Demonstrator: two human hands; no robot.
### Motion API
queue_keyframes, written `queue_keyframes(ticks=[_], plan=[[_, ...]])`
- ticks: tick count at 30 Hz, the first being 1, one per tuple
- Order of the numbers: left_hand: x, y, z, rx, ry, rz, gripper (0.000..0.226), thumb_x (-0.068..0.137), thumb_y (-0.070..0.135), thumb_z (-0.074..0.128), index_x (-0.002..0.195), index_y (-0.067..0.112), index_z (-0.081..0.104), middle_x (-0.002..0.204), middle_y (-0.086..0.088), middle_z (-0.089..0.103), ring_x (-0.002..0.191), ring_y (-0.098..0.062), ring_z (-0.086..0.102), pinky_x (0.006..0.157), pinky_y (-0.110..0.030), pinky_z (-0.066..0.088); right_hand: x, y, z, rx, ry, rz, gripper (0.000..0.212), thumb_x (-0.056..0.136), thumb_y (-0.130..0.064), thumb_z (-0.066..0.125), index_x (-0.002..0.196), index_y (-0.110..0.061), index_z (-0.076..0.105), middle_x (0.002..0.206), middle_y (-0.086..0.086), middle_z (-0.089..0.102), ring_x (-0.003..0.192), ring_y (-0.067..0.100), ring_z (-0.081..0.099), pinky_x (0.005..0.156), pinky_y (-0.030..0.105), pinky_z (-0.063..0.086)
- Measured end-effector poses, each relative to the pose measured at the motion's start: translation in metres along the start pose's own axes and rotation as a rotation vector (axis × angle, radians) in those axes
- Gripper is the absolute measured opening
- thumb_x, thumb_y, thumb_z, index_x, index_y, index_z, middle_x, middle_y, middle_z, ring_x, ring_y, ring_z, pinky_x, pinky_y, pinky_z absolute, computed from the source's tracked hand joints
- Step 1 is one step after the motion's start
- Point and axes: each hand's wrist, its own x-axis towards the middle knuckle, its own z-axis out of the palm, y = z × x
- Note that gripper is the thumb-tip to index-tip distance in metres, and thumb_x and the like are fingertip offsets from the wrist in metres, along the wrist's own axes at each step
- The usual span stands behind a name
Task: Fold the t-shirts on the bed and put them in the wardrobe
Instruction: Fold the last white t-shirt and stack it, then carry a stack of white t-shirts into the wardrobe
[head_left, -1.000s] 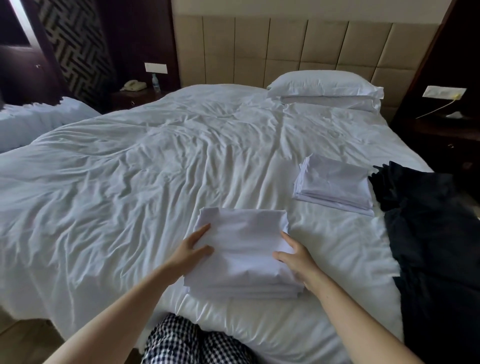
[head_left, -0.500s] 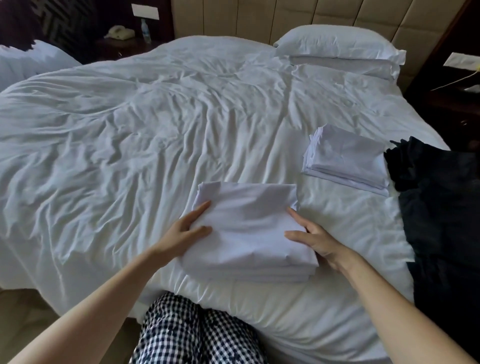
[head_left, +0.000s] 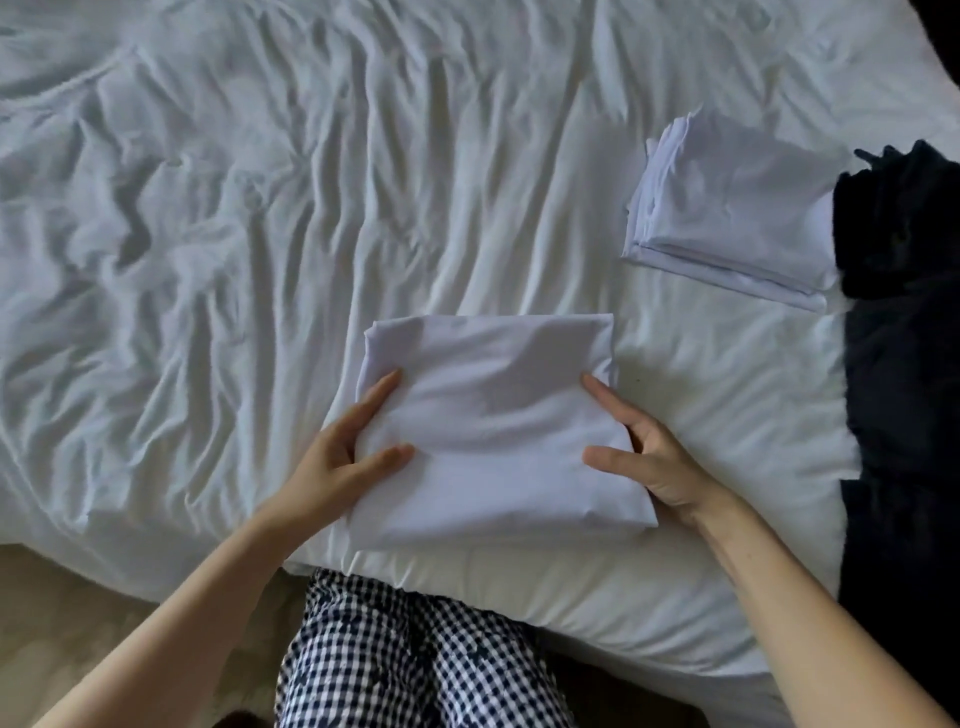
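A folded white t-shirt (head_left: 493, 431) lies on the white bed (head_left: 260, 234) near its front edge. My left hand (head_left: 337, 462) holds its left side, thumb and forefinger on top, the other fingers tucked under the edge. My right hand (head_left: 649, 457) holds the right side the same way. A second folded white t-shirt stack (head_left: 727, 213) lies further back to the right, apart from both hands.
A dark garment (head_left: 904, 338) is spread along the bed's right side, touching the second stack. The rumpled duvet covers the left and far parts of the bed. My checked trousers (head_left: 415, 654) press against the bed's front edge.
My view has tilted down and closer, so the pillow and headboard have left the frame. Both hands have shifted from resting on the shirt's sides to gripping its edges.
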Motion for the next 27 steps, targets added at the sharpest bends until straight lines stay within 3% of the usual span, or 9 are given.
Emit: queue_keyframes(ticks=[4, 7, 10, 13, 17, 20, 23, 27], plan=[[-0.003, 0.018, -0.001, 0.042, -0.008, -0.087, 0.068, 0.087, 0.014, 0.068, 0.143, 0.040, 0.040, 0.143, 0.023, 0.040, 0.119, -0.001, 0.056, 0.088, -0.023, 0.054, -0.008, -0.017, 0.007, 0.005, 0.037, 0.070, 0.077, 0.077, -0.008, 0.079, 0.137, -0.042, 0.044, 0.148, -0.020, 0.040, 0.138, -0.002, 0.035, 0.113, 0.024, 0.033], [-0.008, 0.036, -0.001, 0.110, 0.008, -0.127, 0.070, 0.083, 0.022, 0.076, 0.142, 0.042, 0.043, 0.143, 0.023, 0.042, 0.128, -0.008, 0.050, 0.099, -0.032, 0.051, -0.017, -0.035, 0.017, 0.030, 0.128, 0.135, 0.078, 0.080, 0.008, 0.070, 0.141, -0.031, 0.042, 0.151, -0.009, 0.038, 0.138, 0.002, 0.034, 0.103, 0.011, 0.037], [-0.018, 0.067, 0.003, 0.101, 0.029, -0.175, 0.068, 0.084, 0.011, 0.075, 0.138, 0.040, 0.045, 0.133, 0.018, 0.052, 0.116, -0.006, 0.058, 0.087, -0.023, 0.054, -0.034, -0.058, 0.026, 0.020, 0.180, 0.168, 0.077, 0.079, 0.009, 0.071, 0.144, -0.022, 0.043, 0.152, -0.006, 0.037, 0.138, 0.001, 0.030, 0.098, 0.004, 0.035], [-0.037, 0.113, 0.004, 0.120, 0.036, -0.190, 0.065, 0.085, 0.003, 0.071, 0.135, 0.036, 0.047, 0.124, 0.019, 0.054, 0.102, 0.006, 0.059, 0.076, -0.012, 0.052, -0.061, -0.093, 0.034, 0.046, 0.180, 0.176, 0.075, 0.081, 0.004, 0.072, 0.142, -0.030, 0.045, 0.153, -0.010, 0.035, 0.141, 0.002, 0.027, 0.103, 0.012, 0.035], [-0.063, 0.179, -0.005, 0.168, -0.015, -0.181, 0.064, 0.084, 0.008, 0.074, 0.135, 0.036, 0.048, 0.120, 0.026, 0.052, 0.092, 0.019, 0.058, 0.075, -0.008, 0.050, -0.107, -0.148, 0.040, 0.043, 0.187, 0.170, 0.070, 0.082, -0.006, 0.074, 0.133, -0.047, 0.046, 0.154, -0.018, 0.032, 0.142, 0.000, 0.022, 0.112, 0.027, 0.034], [-0.073, 0.232, -0.009, 0.196, -0.089, -0.116, 0.068, 0.069, 0.028, 0.077, 0.130, 0.043, 0.051, 0.121, 0.020, 0.058, 0.094, 0.011, 0.062, 0.074, -0.013, 0.053, -0.143, -0.191, 0.045, 0.050, 0.266, 0.118, 0.069, 0.084, -0.009, 0.073, 0.137, -0.044, 0.045, 0.151, -0.023, 0.029, 0.135, -0.008, 0.020, 0.096, 0.012, 0.040], [-0.072, 0.276, -0.006, 0.225, -0.184, -0.079, 0.063, 0.072, 0.028, 0.076, 0.124, 0.053, 0.051, 0.123, 0.015, 0.059, 0.099, -0.001, 0.065, 0.076, -0.019, 0.055, -0.179, -0.227, 0.046, 0.066, 0.359, 0.085, 0.070, 0.084, -0.011, 0.073, 0.141, -0.041, 0.044, 0.146, -0.027, 0.027, 0.133, -0.009, 0.019, 0.080, 0.005, 0.042], [-0.062, 0.319, 0.014, 0.258, -0.307, 0.023, 0.072, 0.058, 0.043, 0.076, 0.125, 0.050, 0.053, 0.128, 0.009, 0.058, 0.102, -0.006, 0.063, 0.081, -0.023, 0.054, -0.217, -0.251, 0.038, 0.090, 0.507, 0.021, 0.070, 0.084, -0.010, 0.073, 0.140, -0.040, 0.045, 0.145, -0.028, 0.031, 0.136, -0.006, 0.021, 0.097, 0.013, 0.033]])
